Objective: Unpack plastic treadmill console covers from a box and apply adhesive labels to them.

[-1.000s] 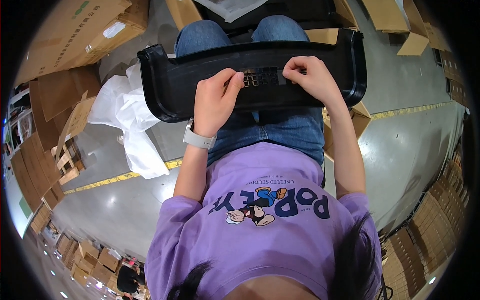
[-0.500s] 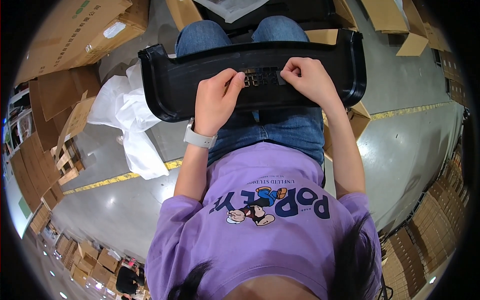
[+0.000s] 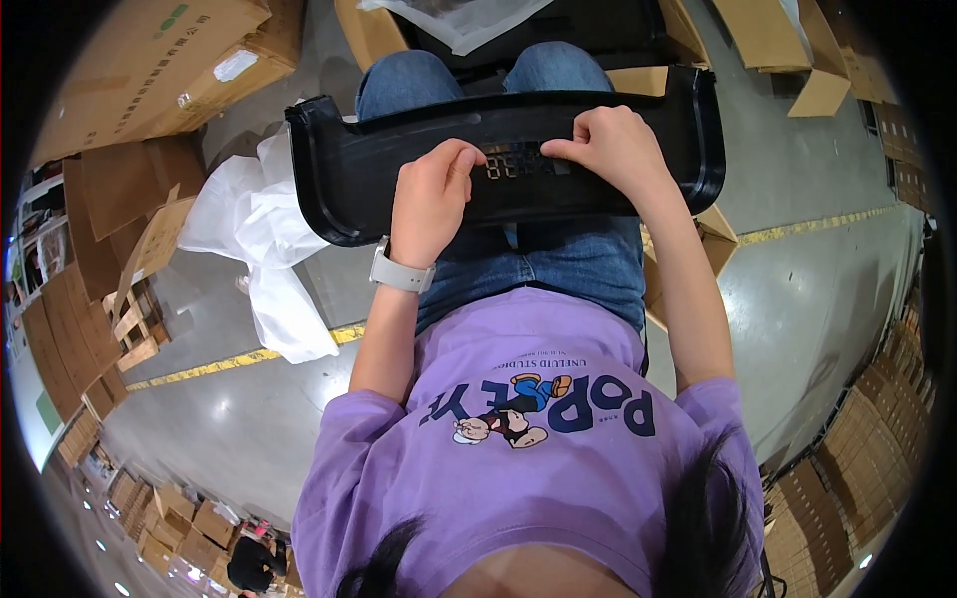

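Observation:
A long black plastic panel [image 3: 399, 204] with raised, rounded ends lies across my thighs. Near its middle is a dark strip [image 3: 500, 169] bearing gold, digit-like shapes; whether it is a film or part of the panel I cannot tell. My left hand [image 3: 431, 194], with a grey band on its wrist, has thumb and forefinger pinched together at the strip's left end. Anything between those fingertips is hidden. Over the strip's right part, my right hand [image 3: 620, 154] has curled fingers and a thumb stretched left onto the strip's upper edge. Nothing shows in its grasp.
White wrapping sheet [image 3: 264, 249] lies on the floor at the left, below a big cardboard box [image 3: 159, 75]. Beyond my knees is another black panel [image 3: 588, 35] in an open carton. A flattened carton [image 3: 763, 35] is at the far right. A person [image 3: 254, 563] appears at lower left.
My right thumb has slid left along the strip and straightened. My left fingertips have drawn slightly left, baring more of the digit shapes. The panel has shifted slightly.

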The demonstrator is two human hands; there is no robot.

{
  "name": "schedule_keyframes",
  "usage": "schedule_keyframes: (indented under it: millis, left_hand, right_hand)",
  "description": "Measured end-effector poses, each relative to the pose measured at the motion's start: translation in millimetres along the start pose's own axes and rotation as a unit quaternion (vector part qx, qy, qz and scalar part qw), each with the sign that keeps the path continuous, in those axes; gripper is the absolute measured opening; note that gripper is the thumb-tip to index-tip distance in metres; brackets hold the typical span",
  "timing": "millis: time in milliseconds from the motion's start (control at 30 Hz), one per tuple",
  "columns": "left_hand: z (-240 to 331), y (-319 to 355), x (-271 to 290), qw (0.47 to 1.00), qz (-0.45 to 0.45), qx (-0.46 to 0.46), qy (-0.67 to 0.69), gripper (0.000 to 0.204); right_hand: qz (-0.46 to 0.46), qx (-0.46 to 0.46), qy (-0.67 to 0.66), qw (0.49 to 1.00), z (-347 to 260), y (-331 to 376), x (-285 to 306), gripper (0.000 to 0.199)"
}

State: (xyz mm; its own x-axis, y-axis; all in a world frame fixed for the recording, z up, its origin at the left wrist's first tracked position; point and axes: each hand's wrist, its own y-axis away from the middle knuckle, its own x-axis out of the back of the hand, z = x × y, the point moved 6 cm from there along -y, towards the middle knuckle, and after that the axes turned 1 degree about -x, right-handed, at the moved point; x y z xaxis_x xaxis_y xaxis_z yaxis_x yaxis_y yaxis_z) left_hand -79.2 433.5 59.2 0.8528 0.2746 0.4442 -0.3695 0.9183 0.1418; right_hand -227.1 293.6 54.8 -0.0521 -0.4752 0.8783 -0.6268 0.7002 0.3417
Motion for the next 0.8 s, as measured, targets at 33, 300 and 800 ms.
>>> schedule_keyframes:
  millis: [33, 300, 800]
  left_hand:
    - [1.4, -1.6, 0.9, 1.000, 0.002, -0.002, 0.000, 0.020]
    - [44.3, 4.2, 22.7, 0.969, -0.104, -0.147, -0.168, 0.033]
    - [112.4, 2.5, 132.1, 0.942, -0.233, -0.241, -0.022, 0.037]
  right_hand:
    - [0.003, 0.008, -0.002, 1.000, 1.5, 0.4, 2.6, 0.041]
    - [-0.054, 0.145, -0.096, 0.983, -4.6, 12.0, 23.5, 0.031]
    - [0.428, 0.040, -0.671, 0.605, 181.1, 144.1, 169.1, 0.007]
